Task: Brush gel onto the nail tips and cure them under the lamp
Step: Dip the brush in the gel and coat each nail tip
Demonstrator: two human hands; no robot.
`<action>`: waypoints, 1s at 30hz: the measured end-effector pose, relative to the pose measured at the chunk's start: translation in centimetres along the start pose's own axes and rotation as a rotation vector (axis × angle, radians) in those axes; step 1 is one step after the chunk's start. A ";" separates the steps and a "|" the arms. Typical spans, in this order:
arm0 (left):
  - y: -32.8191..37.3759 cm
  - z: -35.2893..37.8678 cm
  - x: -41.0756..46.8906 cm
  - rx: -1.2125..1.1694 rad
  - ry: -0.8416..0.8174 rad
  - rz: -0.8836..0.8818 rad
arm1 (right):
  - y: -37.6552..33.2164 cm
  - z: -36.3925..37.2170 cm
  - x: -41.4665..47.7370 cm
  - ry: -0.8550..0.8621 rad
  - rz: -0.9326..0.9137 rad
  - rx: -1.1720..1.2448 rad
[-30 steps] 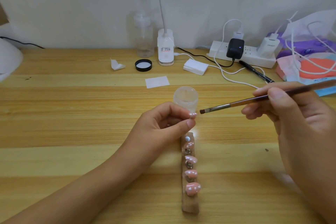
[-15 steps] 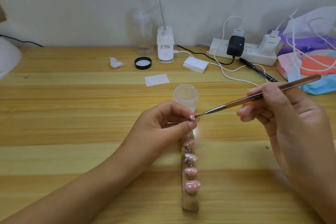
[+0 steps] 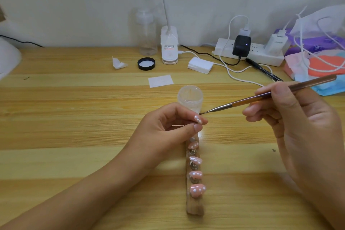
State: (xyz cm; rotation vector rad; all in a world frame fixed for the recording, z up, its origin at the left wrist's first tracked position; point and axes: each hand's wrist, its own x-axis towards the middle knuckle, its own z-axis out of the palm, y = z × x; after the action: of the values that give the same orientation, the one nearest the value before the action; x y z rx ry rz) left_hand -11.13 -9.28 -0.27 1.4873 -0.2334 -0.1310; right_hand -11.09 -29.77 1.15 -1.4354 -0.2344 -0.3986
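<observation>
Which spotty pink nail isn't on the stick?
The nail tip pinched in the left hand, beside the brush; the four others sit on the wooden holder.

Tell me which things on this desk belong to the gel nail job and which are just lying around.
In use: brush in right hand, nail tip pinched by left hand, gel jar, wooden strip with the other tips.
Lying about: pump bottle, power strip, pen, paper slip.
</observation>
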 end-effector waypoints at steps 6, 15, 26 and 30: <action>-0.1 0.0 0.0 -0.023 0.007 0.008 | 0.0 -0.1 -0.1 -0.046 -0.010 -0.033; 1.0 -1.2 -0.1 -0.122 0.041 0.081 | 0.3 -1.0 0.5 0.016 -0.006 0.014; -0.4 -2.3 0.1 0.615 0.074 0.063 | 0.2 -1.2 0.6 0.018 0.004 0.003; -0.5 -2.2 0.1 0.638 0.043 0.083 | 0.2 -1.1 0.6 0.018 0.013 -0.001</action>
State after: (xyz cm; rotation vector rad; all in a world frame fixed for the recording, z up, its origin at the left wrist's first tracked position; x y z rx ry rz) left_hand -10.51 -7.18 -0.93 2.1080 -0.3199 0.0502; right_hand -10.56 -30.88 1.06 -1.4334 -0.2097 -0.4010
